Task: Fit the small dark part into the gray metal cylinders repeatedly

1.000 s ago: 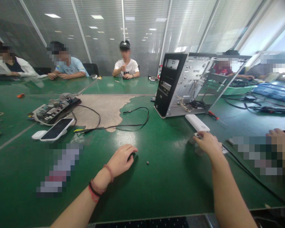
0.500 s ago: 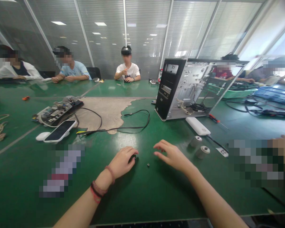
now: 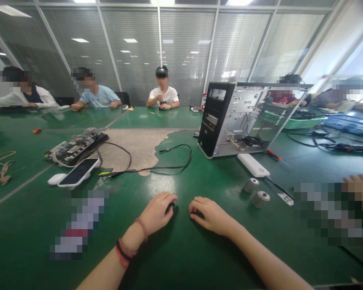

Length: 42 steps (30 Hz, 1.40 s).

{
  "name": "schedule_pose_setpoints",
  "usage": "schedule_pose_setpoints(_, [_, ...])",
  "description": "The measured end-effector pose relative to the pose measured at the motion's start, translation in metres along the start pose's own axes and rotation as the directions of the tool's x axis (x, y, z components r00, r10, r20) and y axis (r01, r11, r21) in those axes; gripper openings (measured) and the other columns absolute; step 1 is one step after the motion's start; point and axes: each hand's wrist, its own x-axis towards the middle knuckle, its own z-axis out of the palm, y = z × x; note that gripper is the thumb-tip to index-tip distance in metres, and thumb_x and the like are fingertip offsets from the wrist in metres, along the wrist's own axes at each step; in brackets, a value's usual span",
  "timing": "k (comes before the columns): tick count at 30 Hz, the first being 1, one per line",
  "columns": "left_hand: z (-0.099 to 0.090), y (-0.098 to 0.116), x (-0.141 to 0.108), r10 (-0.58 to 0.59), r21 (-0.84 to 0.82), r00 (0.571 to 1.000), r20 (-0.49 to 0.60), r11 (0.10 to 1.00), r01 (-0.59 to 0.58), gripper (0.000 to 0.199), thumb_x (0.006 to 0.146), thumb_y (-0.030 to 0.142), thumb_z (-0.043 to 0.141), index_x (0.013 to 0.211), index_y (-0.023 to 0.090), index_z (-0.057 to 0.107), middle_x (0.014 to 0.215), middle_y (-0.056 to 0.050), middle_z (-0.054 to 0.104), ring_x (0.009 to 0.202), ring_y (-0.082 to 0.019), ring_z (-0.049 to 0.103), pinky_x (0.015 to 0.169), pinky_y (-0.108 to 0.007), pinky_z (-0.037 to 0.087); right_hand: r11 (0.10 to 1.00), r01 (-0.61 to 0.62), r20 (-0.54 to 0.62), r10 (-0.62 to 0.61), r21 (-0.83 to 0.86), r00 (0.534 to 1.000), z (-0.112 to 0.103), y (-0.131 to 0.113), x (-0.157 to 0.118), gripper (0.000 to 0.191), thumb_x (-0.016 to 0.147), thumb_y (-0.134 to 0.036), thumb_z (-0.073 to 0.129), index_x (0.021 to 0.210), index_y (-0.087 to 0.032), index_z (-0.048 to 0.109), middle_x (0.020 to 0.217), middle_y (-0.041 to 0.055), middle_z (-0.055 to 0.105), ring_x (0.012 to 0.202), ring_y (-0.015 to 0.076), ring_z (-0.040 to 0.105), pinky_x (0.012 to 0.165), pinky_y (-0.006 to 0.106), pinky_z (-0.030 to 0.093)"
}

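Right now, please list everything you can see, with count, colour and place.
Table: one, green, foreground
Computer case: one, black-silver, right of centre
Cylinders: two, silver, near right
White box: one, white, before case
Screwdriver: one, red-black, beside case
Baskets: two, green and blue, far right
Cables: several, black, centre and right
Circuit board: one, mixed, left
Phone: one, white-black, left
String: one, beige, far left
Blurred items: two, mixed, both sides
People: at least five, mixed clothes, across
Left hand: one, bare, centre, holding something dark
Right hand: one, bare, centre, fingers curled
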Motion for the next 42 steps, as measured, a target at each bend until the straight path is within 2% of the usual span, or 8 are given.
schedule_pose_setpoints(4, [-0.001, 0.000, 0.000, 0.006, -0.003, 1.000, 0.007, 1.000, -0.006, 0.030, 0.079, 0.006, 0.046, 0.105, 0.020, 0.054, 0.100, -0.004, 0.061, 0.094, -0.020, 0.055, 0.088, -0.035, 0.045, 0.999, -0.050, -0.147, 0.049, 0.000, 0.988, -0.024, 0.017, -0.004, 0.005, 0.082, -0.019, 0.051, 0.085, -0.020, 0.054, 0.082, 0.0024, 0.058, 0.077, 0.0170, 0.054, 0.072, 0.029, 0.041])
schedule_pose_setpoints(6, [0.000, 0.000, 0.000, 0.007, 0.003, 1.000, 0.011, 1.000, -0.007, 0.030, 0.079, 0.006, 0.046, 0.104, 0.020, 0.054, 0.100, -0.005, 0.061, 0.094, -0.020, 0.055, 0.088, -0.036, 0.045, 0.992, -0.129, -0.299, 0.121, -0.005, 0.947, -0.044, 0.035, -0.012, 0.005, 0.082, -0.022, 0.050, 0.084, -0.020, 0.054, 0.081, 0.0030, 0.057, 0.077, 0.0177, 0.054, 0.073, 0.030, 0.042])
schedule_pose_setpoints(8, [0.000, 0.000, 0.000, 0.008, 0.010, 1.000, 0.015, 1.000, -0.008, 0.029, 0.079, 0.006, 0.045, 0.103, 0.019, 0.054, 0.099, -0.005, 0.062, 0.094, -0.020, 0.055, 0.089, -0.036, 0.044, 0.969, -0.248, -0.487, 0.209, -0.017, 0.848, -0.065, 0.058, -0.026, 0.010, 0.082, -0.028, 0.049, 0.084, -0.020, 0.054, 0.079, 0.0034, 0.058, 0.076, 0.0185, 0.055, 0.072, 0.030, 0.042])
schedule_pose_setpoints(11, [0.001, 0.001, 0.000, 0.013, 0.015, 1.000, 0.017, 1.000, -0.013, 0.029, 0.078, 0.006, 0.046, 0.102, 0.019, 0.055, 0.099, -0.005, 0.062, 0.094, -0.020, 0.055, 0.089, -0.036, 0.044, 0.855, -0.518, -0.700, 0.367, -0.005, 0.613, -0.089, 0.094, -0.054, 0.017, 0.079, -0.036, 0.050, 0.083, -0.021, 0.056, 0.074, 0.0024, 0.058, 0.070, 0.0189, 0.056, 0.069, 0.031, 0.042])
schedule_pose_setpoints(14, [0.002, 0.001, 0.000, 0.017, 0.019, 1.000, 0.014, 1.000, -0.018, 0.028, 0.078, 0.006, 0.046, 0.102, 0.019, 0.055, 0.098, -0.004, 0.062, 0.094, -0.020, 0.056, 0.089, -0.036, 0.044, 0.744, -0.669, -0.716, 0.472, 0.010, 0.515, -0.098, 0.124, -0.079, 0.022, 0.077, -0.039, 0.048, 0.082, -0.021, 0.059, 0.076, 0.0037, 0.061, 0.071, 0.0205, 0.057, 0.068, 0.032, 0.042])
schedule_pose_setpoints(24, [0.001, 0.000, 0.001, 0.025, 0.009, 1.000, 0.001, 1.000, -0.025, 0.027, 0.079, 0.007, 0.047, 0.101, 0.020, 0.056, 0.096, -0.005, 0.062, 0.092, -0.020, 0.056, 0.087, -0.035, 0.045, 0.639, -0.766, -0.582, 0.650, 0.073, 0.488, -0.090, 0.155, -0.095, 0.027, 0.074, -0.042, 0.050, 0.082, -0.021, 0.064, 0.079, 0.0056, 0.066, 0.075, 0.0229, 0.062, 0.067, 0.033, 0.043])
schedule_pose_setpoints(37, [-0.001, 0.001, 0.001, 0.027, 0.031, 0.999, 0.018, 0.999, -0.027, 0.026, 0.078, 0.007, 0.046, 0.099, 0.020, 0.057, 0.096, -0.005, 0.062, 0.091, -0.020, 0.056, 0.086, -0.036, 0.045, 0.571, -0.816, -0.540, 0.715, 0.086, 0.444, -0.089, 0.158, -0.095, 0.027, 0.071, -0.042, 0.053, 0.079, -0.020, 0.066, 0.074, 0.0067, 0.068, 0.071, 0.0245, 0.063, 0.063, 0.033, 0.043])
schedule_pose_setpoints(42, [-0.002, 0.000, 0.000, 0.034, 0.022, 0.999, 0.000, 0.999, -0.034, 0.026, 0.078, 0.007, 0.046, 0.099, 0.020, 0.057, 0.096, -0.005, 0.062, 0.092, -0.020, 0.056, 0.086, -0.035, 0.045, 0.605, -0.793, -0.548, 0.689, 0.075, 0.473, -0.088, 0.159, -0.094, 0.026, 0.071, -0.042, 0.052, 0.076, -0.020, 0.065, 0.074, 0.0056, 0.067, 0.071, 0.0231, 0.062, 0.063, 0.032, 0.043])
